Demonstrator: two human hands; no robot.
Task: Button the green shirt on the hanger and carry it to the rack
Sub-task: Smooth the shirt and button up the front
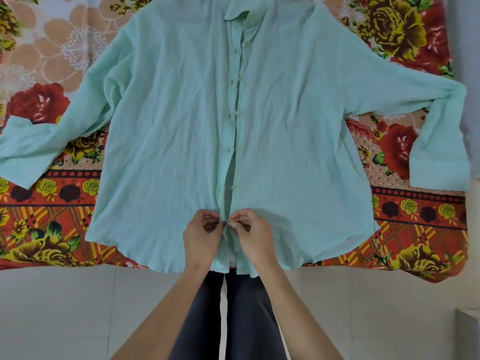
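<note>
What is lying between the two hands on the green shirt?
Only the front opening of the green shirt: the left hand and right hand pinch its two edges near the hem, fingertips nearly meeting. The head view shows this.

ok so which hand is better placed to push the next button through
Right, probably. The right hand pinches the edge of the green shirt that carries the buttons, near the hem; the left hand pinches the buttonhole edge beside it, so it suits steadying the hole.
</note>
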